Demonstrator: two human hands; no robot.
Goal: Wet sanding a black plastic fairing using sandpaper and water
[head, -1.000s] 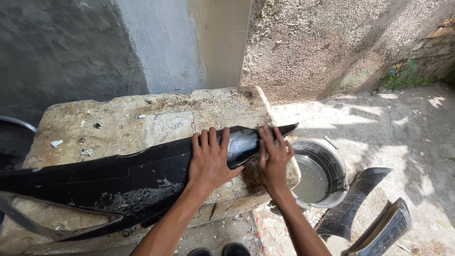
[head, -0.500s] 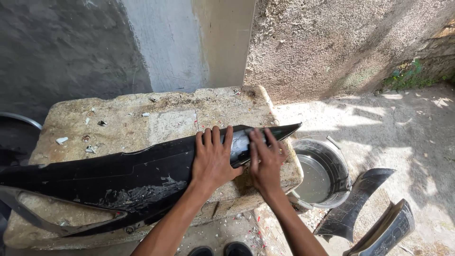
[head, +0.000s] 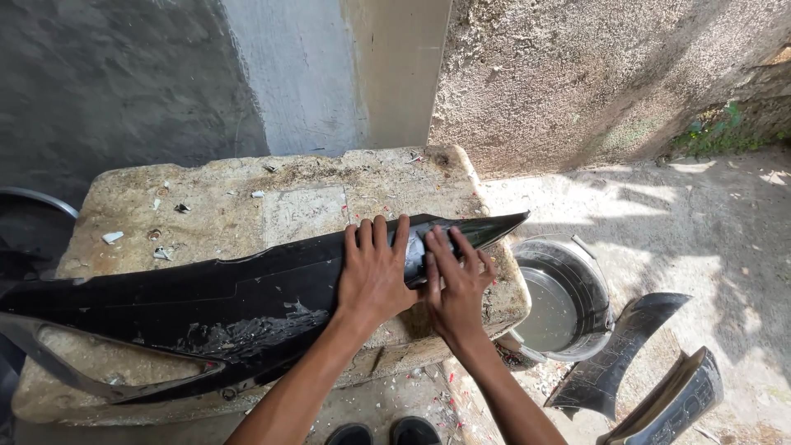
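Note:
A long black plastic body panel [head: 214, 301] lies across a worn foam block [head: 247, 202], its pointed tip aimed right. My left hand [head: 375, 272] presses flat on the panel near the tip, fingers spread. Beside it, my right hand [head: 456, 284] rests with its fingers on the panel's glossy tip section; something small may be under the fingers, but I cannot tell. The panel's lower part shows scuffed grey patches.
A metal bucket [head: 568, 272] with water stands on the ground right of the block. Two more black panels [head: 626, 354] lie at lower right. A rough wall rises behind. Small chips litter the block's top. My shoes [head: 383, 433] show at the bottom edge.
Both hands shifted slightly along the panel's tip; the right hand slid left, closer to the left hand. The panel stays in place.

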